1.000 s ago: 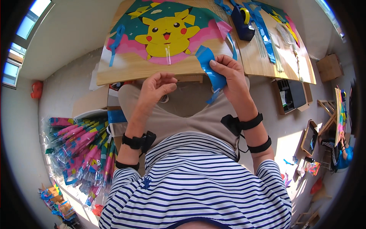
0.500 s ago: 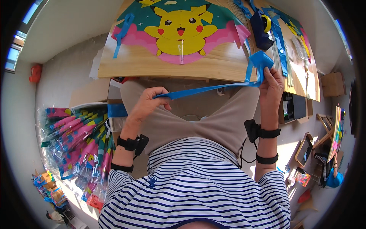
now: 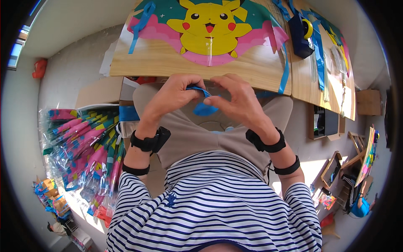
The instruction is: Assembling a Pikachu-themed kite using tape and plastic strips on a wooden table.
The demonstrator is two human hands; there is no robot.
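Note:
Over my lap, just in front of the table edge, both hands are at a blue ribbon (image 3: 204, 110), its lower part bunched and hanging below them. My left hand (image 3: 178, 93) is closed on it, pinching with thumb and fingers. My right hand (image 3: 241, 101) comes in from the other side, thumb against the ribbon and fingers curled over; part of its grip is hidden. Beyond them, flat on the table, lies a thin printed sheet (image 3: 205, 42) with a yellow cartoon figure on pink and green. At its left corner rests a looped blue ribbon (image 3: 142, 23).
A dark blue tape dispenser (image 3: 301, 40) with yellow tape stands right of the sheet on the wooden table (image 3: 252, 69). Another blue strip (image 3: 285, 75) hangs at the table's edge. Left of my legs lies a pile of folded colourful sheets (image 3: 84, 147) in clear wrapping.
My right hand has come left from the table's right side to meet my left hand. The ribbon, stretched between them before, is now gathered. The head view has shifted slightly.

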